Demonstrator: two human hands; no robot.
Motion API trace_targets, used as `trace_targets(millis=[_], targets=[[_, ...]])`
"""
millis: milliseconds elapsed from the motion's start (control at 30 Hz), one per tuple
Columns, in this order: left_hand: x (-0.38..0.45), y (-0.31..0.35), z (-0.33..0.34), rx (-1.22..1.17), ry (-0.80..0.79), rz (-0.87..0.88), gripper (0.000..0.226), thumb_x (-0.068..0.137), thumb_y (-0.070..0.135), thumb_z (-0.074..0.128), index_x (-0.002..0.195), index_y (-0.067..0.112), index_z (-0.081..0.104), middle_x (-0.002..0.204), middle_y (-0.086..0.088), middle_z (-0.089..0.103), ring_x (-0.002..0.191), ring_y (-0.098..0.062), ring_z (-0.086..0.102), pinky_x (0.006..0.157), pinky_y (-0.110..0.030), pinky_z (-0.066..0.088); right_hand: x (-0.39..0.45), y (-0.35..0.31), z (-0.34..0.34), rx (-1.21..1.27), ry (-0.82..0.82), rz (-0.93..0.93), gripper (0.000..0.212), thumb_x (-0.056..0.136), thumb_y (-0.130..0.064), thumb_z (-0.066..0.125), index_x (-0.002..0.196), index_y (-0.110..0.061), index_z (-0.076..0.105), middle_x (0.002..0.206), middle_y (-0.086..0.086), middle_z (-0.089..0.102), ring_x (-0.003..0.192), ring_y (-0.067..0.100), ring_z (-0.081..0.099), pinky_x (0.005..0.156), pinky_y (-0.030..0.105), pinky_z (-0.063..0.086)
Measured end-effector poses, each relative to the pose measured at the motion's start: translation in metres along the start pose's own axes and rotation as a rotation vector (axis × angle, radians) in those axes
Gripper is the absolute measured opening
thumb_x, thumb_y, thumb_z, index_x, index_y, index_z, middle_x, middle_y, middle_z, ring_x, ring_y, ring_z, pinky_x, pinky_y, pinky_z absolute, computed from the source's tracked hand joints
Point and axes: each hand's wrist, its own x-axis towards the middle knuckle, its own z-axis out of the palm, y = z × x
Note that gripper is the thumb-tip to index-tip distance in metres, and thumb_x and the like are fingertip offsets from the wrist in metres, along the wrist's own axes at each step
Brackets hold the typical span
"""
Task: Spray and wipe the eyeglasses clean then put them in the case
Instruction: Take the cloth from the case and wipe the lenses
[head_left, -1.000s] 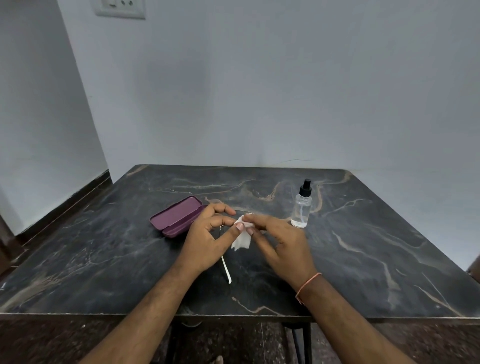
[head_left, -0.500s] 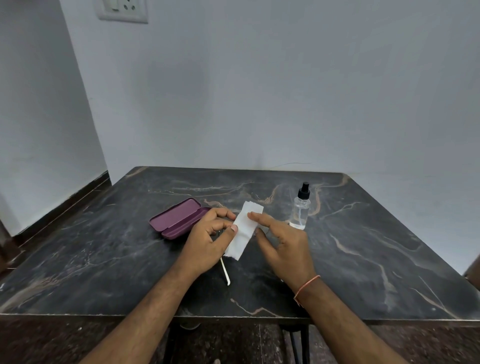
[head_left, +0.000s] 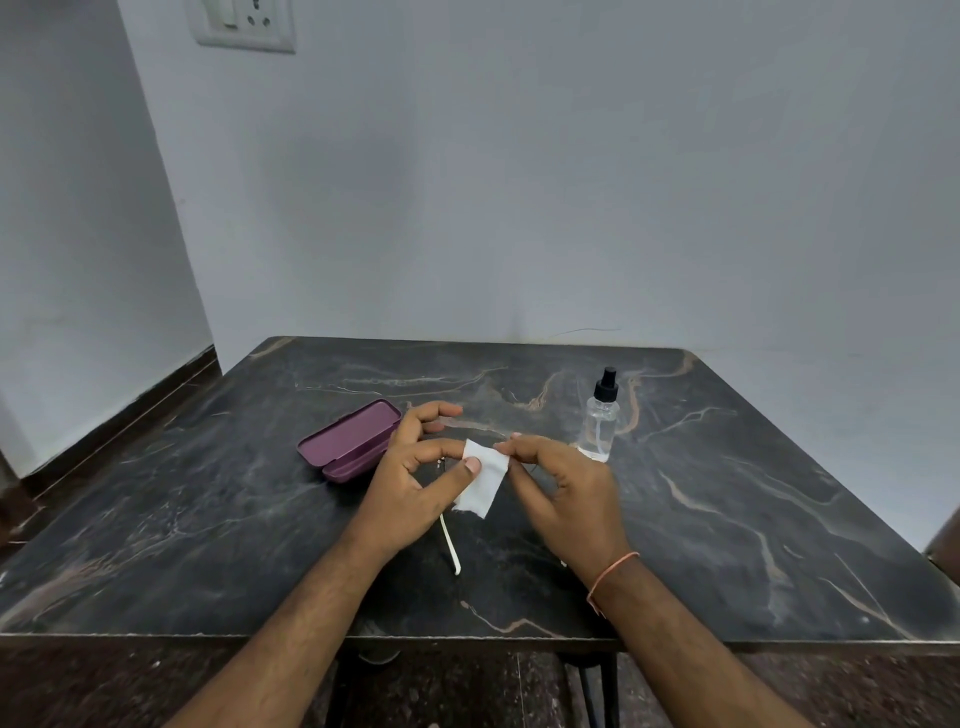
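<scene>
A small white wipe (head_left: 484, 480) hangs between both hands over the middle of the table. My left hand (head_left: 415, 478) pinches its left edge with thumb and forefinger, and my right hand (head_left: 561, 486) pinches its top right corner. The eyeglasses (head_left: 450, 545) lie on the table under my hands; only one pale temple arm and a bit of the hinge show, the lenses are hidden. The purple case (head_left: 350, 440) lies open just left of my left hand. The clear spray bottle (head_left: 601, 421) with a black nozzle stands upright behind my right hand.
The dark marble table (head_left: 727, 519) ends in a front edge near my forearms. White walls close the back and left sides, with a socket plate (head_left: 244, 23) high on the wall. A dark object (head_left: 943, 545) pokes in at the right edge.
The wipe was bunched at my fingertips, then spread out flat; now both hands hold it folded smaller and slightly lower. My right fingers have closed onto its corner.
</scene>
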Motion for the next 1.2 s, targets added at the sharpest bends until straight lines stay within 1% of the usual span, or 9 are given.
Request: trace_targets(millis=[100, 333, 500, 600, 700, 833, 1000, 1133, 1200], targets=[[0.0006, -0.0030, -0.0003, 0.018, 0.009, 0.019, 0.023, 0.085, 0.052, 0.079, 0.101, 0.037, 0.087, 0.151, 0.019, 0.054, 0.145, -0.015, 0.049, 0.119, -0.037, 0.043, 0.0003, -0.0011, -0.0006, 0.014, -0.038, 0.026, 0.025, 0.091, -0.011, 0.081, 0.115, -0.019, 0.079, 0.109, -0.014, 0.076, 0.103, 0.000, 0.070, 0.090, 0.024, 0.060], [0.0027, -0.0027, -0.0004, -0.006, 0.027, -0.021, 0.025, 0.083, 0.056, 0.078, 0.101, 0.040, 0.087, 0.146, 0.021, 0.058, 0.141, -0.009, 0.052, 0.119, -0.042, 0.048, -0.0012, -0.0022, -0.0001, 0.152, -0.140, 0.149, 0.033, 0.093, -0.026, 0.081, 0.125, -0.028, 0.075, 0.105, -0.017, 0.077, 0.101, 0.007, 0.074, 0.088, 0.037, 0.061], [0.0038, -0.0049, -0.0002, 0.026, 0.021, -0.011, 0.022, 0.087, 0.056, 0.077, 0.101, 0.042, 0.086, 0.141, 0.019, 0.064, 0.139, -0.015, 0.057, 0.117, -0.048, 0.050, -0.0013, -0.0058, -0.0021, 0.294, -0.135, 0.204, 0.034, 0.091, -0.007, 0.075, 0.122, -0.021, 0.077, 0.095, -0.012, 0.079, 0.099, 0.014, 0.076, 0.091, 0.033, 0.060], [0.0042, -0.0028, 0.0001, 0.081, -0.001, 0.004, 0.023, 0.088, 0.058, 0.074, 0.104, 0.045, 0.085, 0.134, 0.021, 0.071, 0.139, -0.015, 0.056, 0.117, -0.049, 0.047, -0.0015, -0.0066, -0.0033, 0.338, -0.148, 0.224, 0.033, 0.090, -0.009, 0.072, 0.121, -0.020, 0.077, 0.096, -0.010, 0.077, 0.099, 0.017, 0.075, 0.091, 0.032, 0.060], [0.0042, -0.0015, 0.0004, 0.128, -0.004, 0.050, 0.020, 0.089, 0.056, 0.074, 0.107, 0.051, 0.082, 0.122, 0.021, 0.077, 0.129, -0.015, 0.063, 0.112, -0.048, 0.051, -0.0012, -0.0081, -0.0033, 0.336, -0.155, 0.238, 0.030, 0.090, -0.020, 0.082, 0.119, -0.024, 0.079, 0.100, -0.010, 0.079, 0.098, 0.017, 0.074, 0.089, 0.033, 0.060], [0.0032, 0.0029, 0.0007, 0.111, -0.011, 0.092, 0.018, 0.092, 0.045, 0.083, 0.105, 0.057, 0.080, 0.108, 0.020, 0.081, 0.114, -0.011, 0.069, 0.103, -0.046, 0.054, 0.0001, -0.0100, -0.0028, 0.326, -0.148, 0.251, 0.025, 0.090, -0.021, 0.085, 0.114, -0.027, 0.081, 0.099, -0.015, 0.079, 0.093, 0.016, 0.074, 0.087, 0.030, 0.059], [0.0023, 0.0025, -0.0001, 0.097, -0.003, 0.034, 0.016, 0.090, 0.041, 0.082, 0.105, 0.045, 0.085, 0.104, 0.015, 0.082, 0.111, -0.017, 0.071, 0.096, -0.040, 0.058, 0.0006, -0.0068, -0.0017, 0.345, -0.147, 0.308, 0.020, 0.091, -0.020, 0.083, 0.111, -0.022, 0.083, 0.102, -0.014, 0.080, 0.096, 0.016, 0.075, 0.089, 0.036, 0.062], [0.0014, 0.0032, -0.0003, 0.020, 0.027, -0.055, 0.019, 0.082, 0.043, 0.084, 0.101, 0.040, 0.087, 0.101, 0.009, 0.080, 0.103, -0.020, 0.074, 0.074, -0.027, 0.063, 0.0009, -0.0052, -0.0012, 0.372, -0.148, 0.362, 0.019, 0.091, -0.018, 0.084, 0.110, -0.022, 0.083, 0.100, -0.011, 0.081, 0.096, 0.017, 0.077, 0.091, 0.043, 0.062], [0.0013, 0.0027, -0.0003, 0.004, 0.024, -0.071, 0.021, 0.083, 0.041, 0.085, 0.102, 0.033, 0.087, 0.101, 0.005, 0.081, 0.101, -0.020, 0.075, 0.071, -0.028, 0.063, 0.0012, -0.0050, -0.0010, 0.386, -0.147, 0.379, 0.019, 0.090, -0.019, 0.084, 0.109, -0.022, 0.082, 0.099, -0.009, 0.082, 0.096, 0.018, 0.077, 0.093, 0.046, 0.062]])
